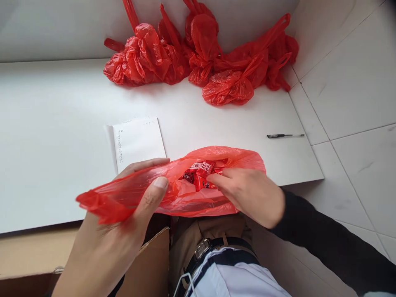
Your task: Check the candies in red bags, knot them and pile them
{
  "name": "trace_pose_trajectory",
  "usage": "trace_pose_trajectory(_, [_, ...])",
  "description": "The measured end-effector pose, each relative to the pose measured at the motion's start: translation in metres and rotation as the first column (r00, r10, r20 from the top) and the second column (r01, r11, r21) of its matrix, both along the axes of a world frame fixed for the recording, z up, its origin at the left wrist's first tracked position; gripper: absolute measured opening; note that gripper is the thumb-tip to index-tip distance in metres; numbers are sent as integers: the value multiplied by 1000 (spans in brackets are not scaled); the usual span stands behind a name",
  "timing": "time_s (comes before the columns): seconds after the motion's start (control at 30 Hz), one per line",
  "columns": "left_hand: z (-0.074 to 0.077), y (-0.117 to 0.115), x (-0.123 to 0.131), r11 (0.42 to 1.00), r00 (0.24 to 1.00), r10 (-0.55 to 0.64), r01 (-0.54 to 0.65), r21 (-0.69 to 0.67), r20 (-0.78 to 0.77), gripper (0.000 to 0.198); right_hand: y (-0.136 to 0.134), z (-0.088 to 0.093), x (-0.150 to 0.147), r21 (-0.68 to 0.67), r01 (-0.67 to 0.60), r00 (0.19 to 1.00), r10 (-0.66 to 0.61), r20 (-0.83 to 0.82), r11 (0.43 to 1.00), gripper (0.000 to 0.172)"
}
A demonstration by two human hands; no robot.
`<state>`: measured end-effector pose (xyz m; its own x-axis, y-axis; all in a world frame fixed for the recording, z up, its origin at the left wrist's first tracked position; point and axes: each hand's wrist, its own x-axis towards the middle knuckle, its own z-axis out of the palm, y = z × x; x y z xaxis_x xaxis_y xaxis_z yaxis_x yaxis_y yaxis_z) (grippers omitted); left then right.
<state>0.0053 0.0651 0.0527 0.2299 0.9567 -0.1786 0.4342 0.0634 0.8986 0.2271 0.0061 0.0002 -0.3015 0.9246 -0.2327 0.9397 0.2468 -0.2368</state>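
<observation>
An opened red plastic bag is held above the table's front edge, its mouth facing up. Small red wrapped packets with printed labels lie inside. My left hand grips the bag's left part, thumb on the near side and fingers behind it. My right hand reaches into the mouth from the right, its fingers bent together at the packets; their tips are partly hidden, so what they hold cannot be made out.
Several knotted red bags line the back of the white table. A notebook lies left of centre and a pen at the right. Cardboard stands below the front edge, beside my body.
</observation>
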Motion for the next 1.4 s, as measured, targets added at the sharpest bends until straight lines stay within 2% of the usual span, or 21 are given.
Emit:
trace_pose_trajectory(0.13, [5,2,10,999,992,-49,51,14,-116,25,15,-10,-9,-74,5,998,0,66,997,25])
trace_pose_trajectory(0.23, [4,-1,8,996,981,-67,76,44,-181,26,-4,1,2,31,37,999,-38,21,999,29])
trace_pose_trajectory(0.33, [1,-6,2,986,963,-19,63,156,-267,26,-32,14,18,175,20,1000,-22,6,984,29])
trace_pose_trajectory(0.4, [-1,-7,-1,974,952,19,51,220,-306,26,-46,18,26,212,22,998,-35,58,977,26])
trace_pose_trajectory(0.47, [1,-7,-1,974,950,39,33,224,-308,26,-53,19,32,209,41,996,-58,75,977,19])
trace_pose_trajectory(0.6, [7,-6,3,991,968,60,-29,132,-243,26,-51,12,34,228,87,996,-76,-55,970,22])
trace_pose_trajectory(0.67, [8,-8,4,994,977,24,0,112,-211,29,-43,4,31,231,98,988,-66,-143,968,21])
trace_pose_trajectory(0.73, [6,-12,3,991,974,-6,36,128,-227,33,-33,-6,23,177,95,985,-67,-159,980,23])
trace_pose_trajectory(0.87, [1,-20,-3,991,971,-25,55,121,-239,33,-10,-20,4,-13,77,997,-78,-28,997,22])
trace_pose_trajectory(0.97, [3,-21,-7,993,983,-58,74,90,-172,25,-4,-16,-3,-73,53,999,-52,16,996,17])
trace_pose_trajectory(1.03, [6,-20,-8,994,989,-51,64,90,-136,21,-10,-8,-2,-25,52,999,-52,16,998,15])
trace_pose_trajectory(1.1, [8,-18,-8,995,994,-56,64,80,-98,24,-20,1,3,84,67,997,-70,34,994,16])
trace_pose_trajectory(1.17, [7,-16,-7,989,992,-125,127,74,-31,35,-30,6,9,151,86,990,-101,98,985,21])
trace_pose_trajectory(1.2, [5,-15,-6,982,984,-176,175,70,12,40,-32,6,11,144,97,984,-117,133,985,24])
trace_pose_trajectory(1.3, [-2,-13,-1,957,952,-289,285,56,104,38,-31,-5,16,2,183,962,-179,205,983,20])
trace_pose_trajectory(1.37, [-6,-12,2,957,950,-288,283,61,119,25,-26,-16,20,-93,256,943,-227,245,962,13])
trace_pose_trajectory(1.4, [-6,-12,4,959,954,-280,273,73,111,16,-24,-20,22,-111,282,935,-247,254,953,15])
